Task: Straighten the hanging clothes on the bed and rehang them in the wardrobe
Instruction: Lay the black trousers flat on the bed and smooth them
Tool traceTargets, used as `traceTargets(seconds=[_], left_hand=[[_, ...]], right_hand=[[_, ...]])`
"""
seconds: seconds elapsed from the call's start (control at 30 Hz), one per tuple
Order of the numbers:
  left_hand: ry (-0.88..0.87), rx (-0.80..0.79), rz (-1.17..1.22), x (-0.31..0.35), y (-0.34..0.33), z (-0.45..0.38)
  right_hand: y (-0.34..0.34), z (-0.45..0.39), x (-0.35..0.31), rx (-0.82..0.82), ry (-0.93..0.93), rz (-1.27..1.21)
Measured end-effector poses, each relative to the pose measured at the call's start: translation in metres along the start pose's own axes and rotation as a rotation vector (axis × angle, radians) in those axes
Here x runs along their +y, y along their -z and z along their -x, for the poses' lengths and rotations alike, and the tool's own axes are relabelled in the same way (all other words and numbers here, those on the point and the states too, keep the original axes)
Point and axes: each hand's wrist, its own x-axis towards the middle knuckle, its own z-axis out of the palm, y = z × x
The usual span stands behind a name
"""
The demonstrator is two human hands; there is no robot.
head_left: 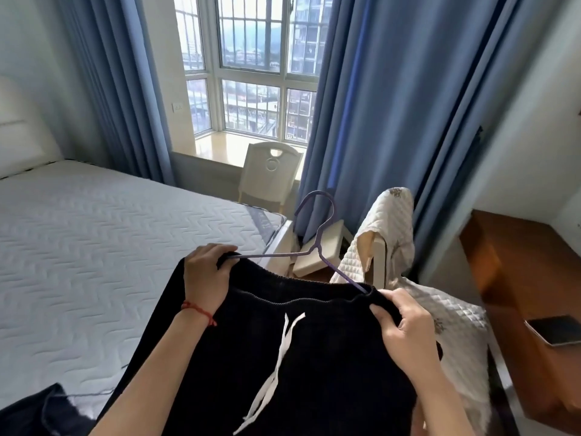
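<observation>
Bare bed (94, 247) lies to your left, a draped chair (393, 247) just right. Your left hand (206, 278) and right hand (405, 328) each grip the black garment (314, 357) — on its purple hanger (317, 243) — at the waistband corners, over the bed's edge.

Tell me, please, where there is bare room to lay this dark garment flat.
The white quilted bed is bare from the headboard to the left hand; only a dark cloth lies at its near corner. The right side is crowded: a draped chair and a wooden desk holding a phone.
</observation>
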Motion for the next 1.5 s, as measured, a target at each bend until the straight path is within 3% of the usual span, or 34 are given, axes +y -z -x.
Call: traceTargets(seconds=[0.5, 0.87, 1.23, 1.5], left_hand=[[0.051, 0.005, -0.002, -0.056, -0.144, -0.188], [0.305, 0.163, -0.076, -0.089, -0.235, -0.254], [0.374, 0.265, -0.136, -0.147, -0.286, -0.348], [0.572, 0.296, -0.054, -0.225, -0.336, -0.417]], right_hand=[[-0.098, -0.228, 0.083, -0.044, -0.016, 0.036], [-0.177, -0.425, 0.156, -0.159, 0.193, -0.001], [-0.284, -0.580, 0.170, -0.231, 0.272, -0.033], [-0.387, -0.682, 0.170, -0.366, 0.294, 0.050]])
